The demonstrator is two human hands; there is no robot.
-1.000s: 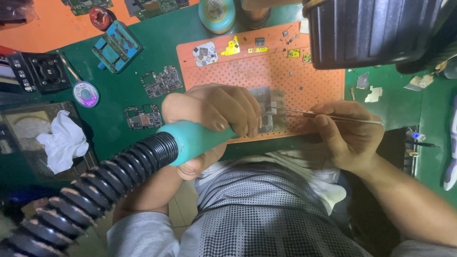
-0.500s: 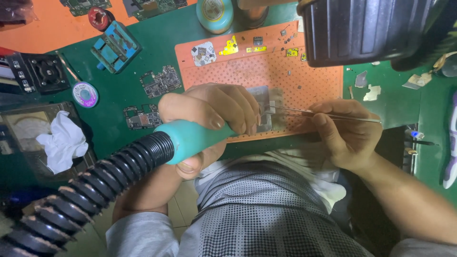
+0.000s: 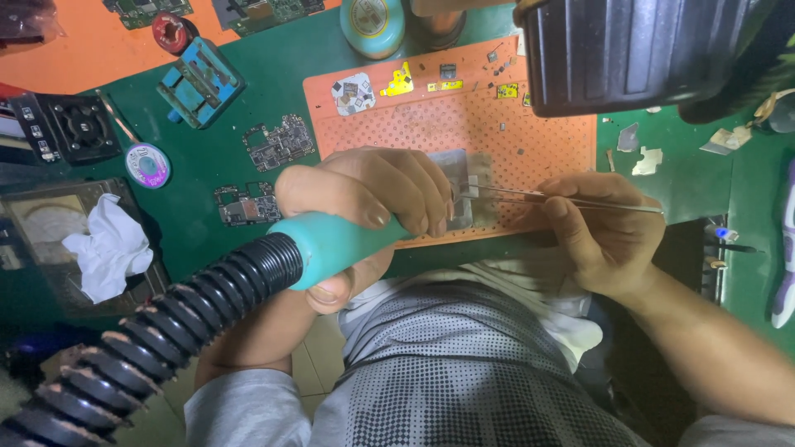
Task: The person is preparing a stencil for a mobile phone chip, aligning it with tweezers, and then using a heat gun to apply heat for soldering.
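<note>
We're gripping the teal hot-air handle (image 3: 339, 244) in our left hand (image 3: 364, 194), nozzle hidden behind our fingers. Right hand (image 3: 600, 236) is pinching tweezers (image 3: 546, 197), tips reaching the metal plate (image 3: 460, 186) between both hands.

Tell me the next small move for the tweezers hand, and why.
Probably a slight nudge of the tweezers with the right hand: their tips already sit at the small metal plate, and the left hand aims the teal hot-air handle there.

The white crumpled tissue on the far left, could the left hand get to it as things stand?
Probably not right away: the left hand is wrapped around the teal-handled tool with the black ribbed hose, though nothing stands between it and the white crumpled tissue.
</note>
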